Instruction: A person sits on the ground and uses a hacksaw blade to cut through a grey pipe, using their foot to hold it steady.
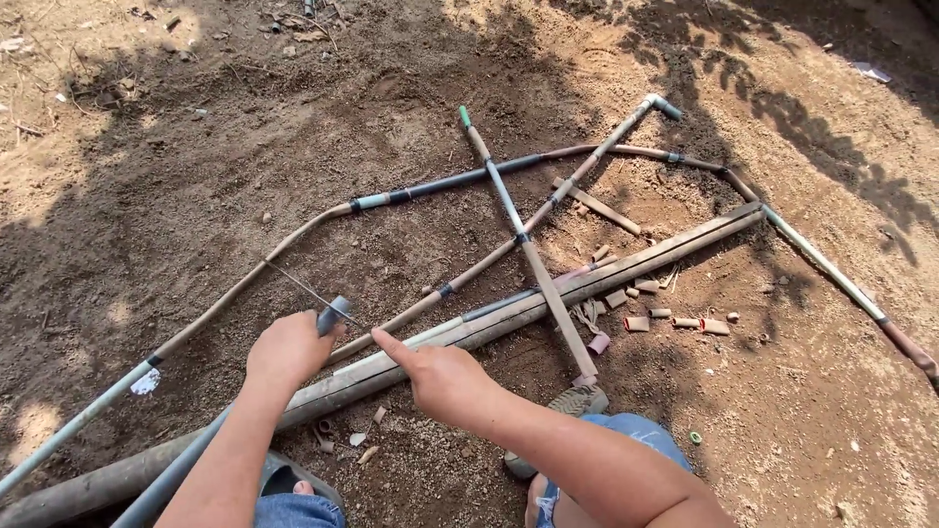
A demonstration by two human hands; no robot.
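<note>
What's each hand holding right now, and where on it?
The left hand grips a hacksaw by its grey handle. The right hand holds nothing: its forefinger points at the thick pipe on the ground.

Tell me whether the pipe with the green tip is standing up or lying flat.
Lying flat. The green-tipped pipe rests on the dirt ground, crossing over other pipes.

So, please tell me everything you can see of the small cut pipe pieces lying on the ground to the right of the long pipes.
The small cut pipe pieces are short, reddish-brown tube offcuts, seemingly plastic coated in dirt. Several lie loosely in a rough row on the bare soil, just below the long thick pipe, mostly on their sides with open ends visible. A pinkish one rests beside a crossing thin pipe. Neither hand touches them.
</note>
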